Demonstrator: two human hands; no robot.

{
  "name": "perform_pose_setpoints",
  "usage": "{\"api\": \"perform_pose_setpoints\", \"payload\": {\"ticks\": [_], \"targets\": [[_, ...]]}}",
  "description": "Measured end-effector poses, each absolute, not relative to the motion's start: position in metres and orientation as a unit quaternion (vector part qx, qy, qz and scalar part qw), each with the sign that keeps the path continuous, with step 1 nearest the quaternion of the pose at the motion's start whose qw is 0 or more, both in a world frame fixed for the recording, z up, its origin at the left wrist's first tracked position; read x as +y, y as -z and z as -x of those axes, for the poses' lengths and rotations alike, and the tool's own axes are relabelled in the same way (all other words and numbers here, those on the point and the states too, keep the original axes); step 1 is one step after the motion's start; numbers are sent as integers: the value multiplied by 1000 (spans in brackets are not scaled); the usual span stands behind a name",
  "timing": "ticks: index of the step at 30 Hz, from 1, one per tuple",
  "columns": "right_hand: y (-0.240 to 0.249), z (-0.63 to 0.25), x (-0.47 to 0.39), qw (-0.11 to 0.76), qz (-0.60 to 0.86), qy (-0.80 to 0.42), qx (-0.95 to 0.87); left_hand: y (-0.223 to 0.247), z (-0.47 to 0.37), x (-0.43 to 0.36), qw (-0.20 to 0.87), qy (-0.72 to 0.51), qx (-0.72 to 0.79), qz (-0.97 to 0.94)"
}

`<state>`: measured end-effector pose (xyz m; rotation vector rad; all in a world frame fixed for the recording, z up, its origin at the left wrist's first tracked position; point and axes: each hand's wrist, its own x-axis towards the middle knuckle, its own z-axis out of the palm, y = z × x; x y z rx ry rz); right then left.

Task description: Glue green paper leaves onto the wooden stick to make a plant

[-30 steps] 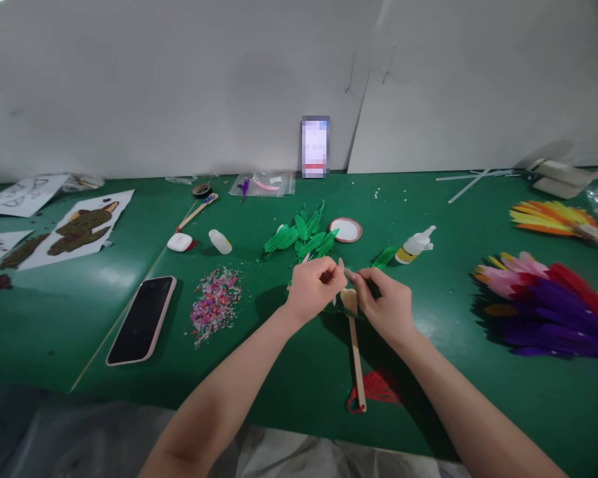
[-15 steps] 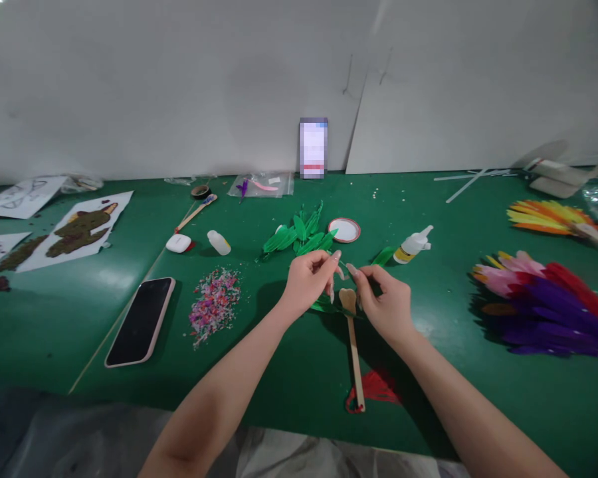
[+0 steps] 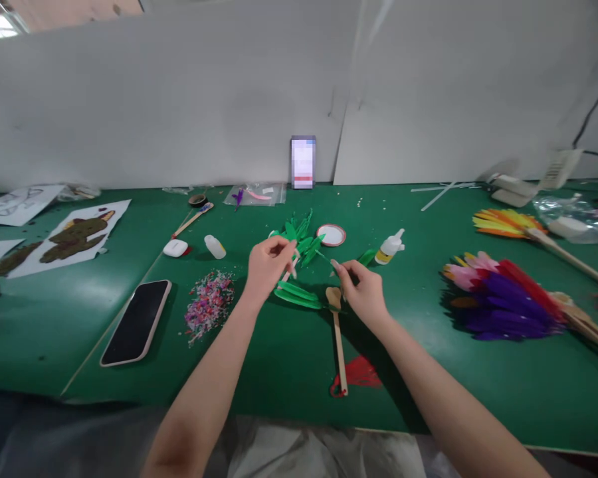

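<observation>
My right hand [image 3: 363, 287] pinches the thin stem of a green feather [image 3: 325, 257]; the stem points up and left from my fingertips. My left hand [image 3: 272, 262] is closed to its left, fingertips pressed together, and I cannot make out what they hold. Just behind it lies a pile of green feathers [image 3: 306, 247]. Below the hands a wooden spoon [image 3: 339, 345] rests on the table, a red tassel [image 3: 363, 373] at its handle end. More green feathers [image 3: 299, 296] lie with their stems across the spoon's neck.
A glue bottle [image 3: 389, 248] and round white lid [image 3: 331, 235] stand beyond my hands. Left are a phone [image 3: 137, 324], colourful bits [image 3: 209, 305] and a small white bottle [image 3: 214, 247]. Purple feathers [image 3: 508, 309] lie right. A lit phone [image 3: 303, 162] leans on the wall.
My hands have moved apart, the left one going left. The green feathers across the spoon now show more fully. The whole view has shifted slightly right.
</observation>
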<state>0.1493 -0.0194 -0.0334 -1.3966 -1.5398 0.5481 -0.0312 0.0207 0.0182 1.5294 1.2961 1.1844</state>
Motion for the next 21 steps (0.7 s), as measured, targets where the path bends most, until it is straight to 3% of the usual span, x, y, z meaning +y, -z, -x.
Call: {"api": "perform_pose_setpoints", "payload": {"ticks": [7,13,21], "targets": [[39,-148,-13,497,559,-221,-626,-4,112,-28,120,-319,684,-645],[28,-140,-23,515,540,-218,-630,10,156,-49,26,-150,774,-615],[25,-116,-94,468,490,-309,-668,8,159,-52,-113,-219,712,-658]]}}
